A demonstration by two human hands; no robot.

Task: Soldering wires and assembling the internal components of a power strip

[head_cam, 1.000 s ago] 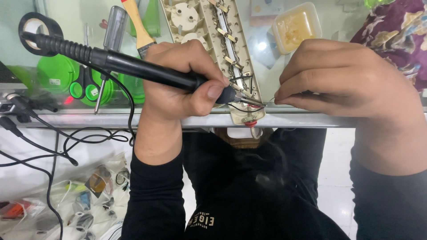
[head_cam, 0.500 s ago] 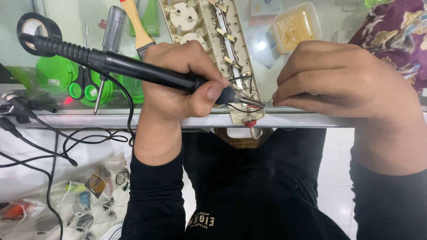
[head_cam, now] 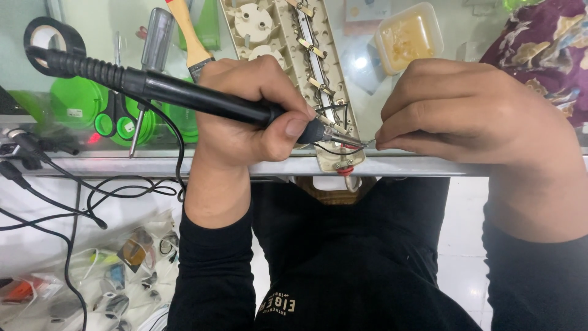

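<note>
Glass tabletop with a metal front edge runs across your view, and you sit right against it so the work stays close under your eyes. At the far left a roll of black tape and green-handled scissors lie pushed aside, near but clear of your hands. Your left hand is clenched round the black soldering iron like a pen, thumb pressing near the front for control, its tip laid on the near end of the opened power strip, which rests at the table edge with its brass strips facing up. Your right hand pinches something thin toward that same spot; your fingers hide it, so you cannot tell whether it is solder or a wire. A tub of yellow paste waits behind, within reach. Clutter under the glass at lower left is too blurred to name
</note>
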